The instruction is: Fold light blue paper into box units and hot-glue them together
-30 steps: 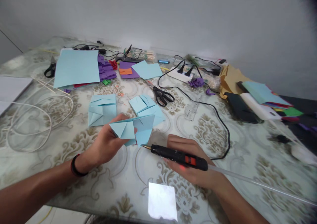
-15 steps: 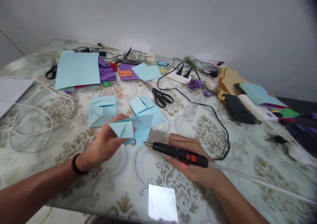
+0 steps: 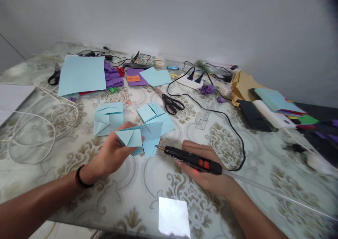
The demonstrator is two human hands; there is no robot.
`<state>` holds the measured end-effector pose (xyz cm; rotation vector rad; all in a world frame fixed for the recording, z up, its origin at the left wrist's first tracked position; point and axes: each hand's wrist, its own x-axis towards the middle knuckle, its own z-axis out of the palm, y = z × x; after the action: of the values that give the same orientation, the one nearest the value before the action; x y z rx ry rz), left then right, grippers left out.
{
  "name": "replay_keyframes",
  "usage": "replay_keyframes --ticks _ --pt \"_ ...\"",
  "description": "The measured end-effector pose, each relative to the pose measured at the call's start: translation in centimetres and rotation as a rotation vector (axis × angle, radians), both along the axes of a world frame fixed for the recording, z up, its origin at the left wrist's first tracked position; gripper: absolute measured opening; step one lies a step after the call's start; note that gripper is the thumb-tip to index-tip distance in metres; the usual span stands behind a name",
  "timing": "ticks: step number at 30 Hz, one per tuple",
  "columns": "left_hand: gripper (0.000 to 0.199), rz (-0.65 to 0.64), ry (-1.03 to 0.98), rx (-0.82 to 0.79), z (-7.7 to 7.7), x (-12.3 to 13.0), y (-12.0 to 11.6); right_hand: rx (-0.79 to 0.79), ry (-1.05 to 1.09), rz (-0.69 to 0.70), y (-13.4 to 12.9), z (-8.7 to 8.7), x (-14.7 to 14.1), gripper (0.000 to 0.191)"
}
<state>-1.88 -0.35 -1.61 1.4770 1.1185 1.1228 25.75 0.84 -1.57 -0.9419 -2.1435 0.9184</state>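
Bench: pale, floral-patterned surface. Large light-blue rectangular paper sheet: flat at the far left, beside stacked purple folded papers. Right hand: fingers curled around a black glue gun with an orange-red switch; a long translucent glue stick projects from its rear. Left hand: narrowed, gripping a light-blue folded paper piece between thumb and fingers, raised in front of the person. Two similar pieces lie on the bench: a light-blue creased square beyond the left hand, and a light-blue slotted fold partly behind the held piece. Near the latter: black-handled scissors; to their right, a clear plastic ruler. Brass-coloured nozzle: points left at the held piece's right edge; contact cannot be confirmed.
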Motion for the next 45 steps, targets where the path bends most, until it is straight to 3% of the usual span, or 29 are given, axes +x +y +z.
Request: replay_keyframes --ticks 21,28,33,45 --pt "0.024 0.008 -0.046 -0.044 -0.5 0.0 0.0 -0.012 -0.033 -0.087 0.1 -0.1 0.1 0.026" --pt "0.022 -0.009 0.097 0.089 -0.2 -0.2 -0.1 0.013 -0.053 -0.069 -0.1 0.5 -0.3 0.027" --pt "0.005 -0.027 0.163 0.193 -0.6 -0.5 -0.3 0.001 -0.038 -0.026 -0.1 1.0 -0.4 0.020" --pt "0.025 -0.071 0.221 0.183 -1.0 -0.7 -0.2 -0.042 -0.026 0.090 -0.2 1.1 -0.9 0.025"
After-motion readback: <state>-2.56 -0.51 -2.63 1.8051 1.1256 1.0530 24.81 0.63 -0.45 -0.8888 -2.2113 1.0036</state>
